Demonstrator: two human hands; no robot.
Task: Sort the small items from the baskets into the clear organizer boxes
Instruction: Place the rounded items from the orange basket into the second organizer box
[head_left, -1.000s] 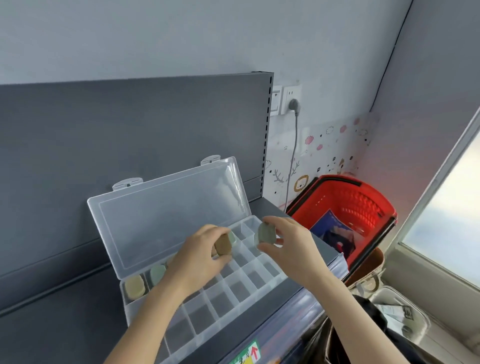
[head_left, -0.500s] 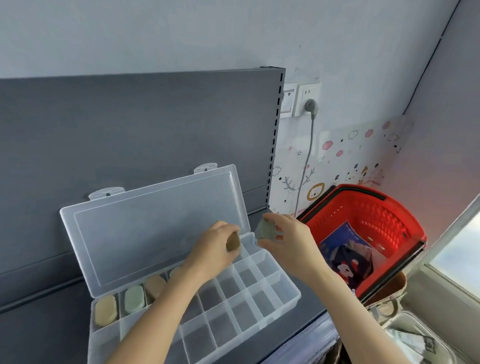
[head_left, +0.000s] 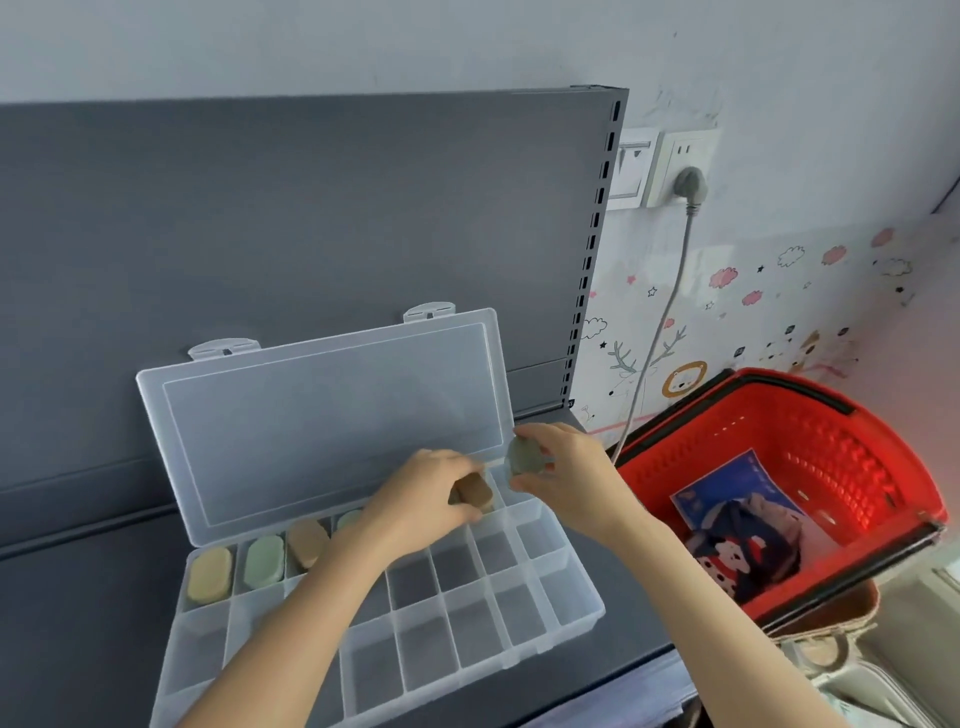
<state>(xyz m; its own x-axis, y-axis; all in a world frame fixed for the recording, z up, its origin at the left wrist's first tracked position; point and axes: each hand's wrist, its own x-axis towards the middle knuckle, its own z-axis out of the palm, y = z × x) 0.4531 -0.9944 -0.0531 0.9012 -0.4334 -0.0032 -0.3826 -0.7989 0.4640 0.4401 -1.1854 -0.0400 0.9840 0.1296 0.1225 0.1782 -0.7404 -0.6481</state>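
Over back row of clear plastic compartment organizer box (head_left: 571, 618), near its right end: left hand (head_left: 421, 499), fingers and thumb curled round tan-brown oval piece (head_left: 474, 491). Piece low over the compartments, sticking out right of the fingertips; can't tell if touching a divider.

Just right of that and slightly higher: right hand (head_left: 566, 473), pinching grey-green oval piece (head_left: 522, 457) between thumb and fingers. Piece above the box's back right corner, beside right edge of the open clear lid (head_left: 322, 415). Hands close together, apart.

Box flat on dark grey shelf (head_left: 78, 623), lid leaning back toward the grey panel.

Counts:
- organizer boxes: 1
- oval pieces: 6 total, 2 in hands, 4 in box
- those 4 in back row, one per compartment from left end: yellow-tan oval (head_left: 209, 574), pale green oval (head_left: 265, 558), brown oval (head_left: 306, 540), second pale green oval (head_left: 349, 519), the last mostly hidden behind left wrist
- red plastic mesh basket (head_left: 841, 467): 1, right of box, tilted, well apart from both hands
- inside basket: blue printed packet (head_left: 727, 488) plus dark patterned bundle (head_left: 748, 551), details too blurred to read
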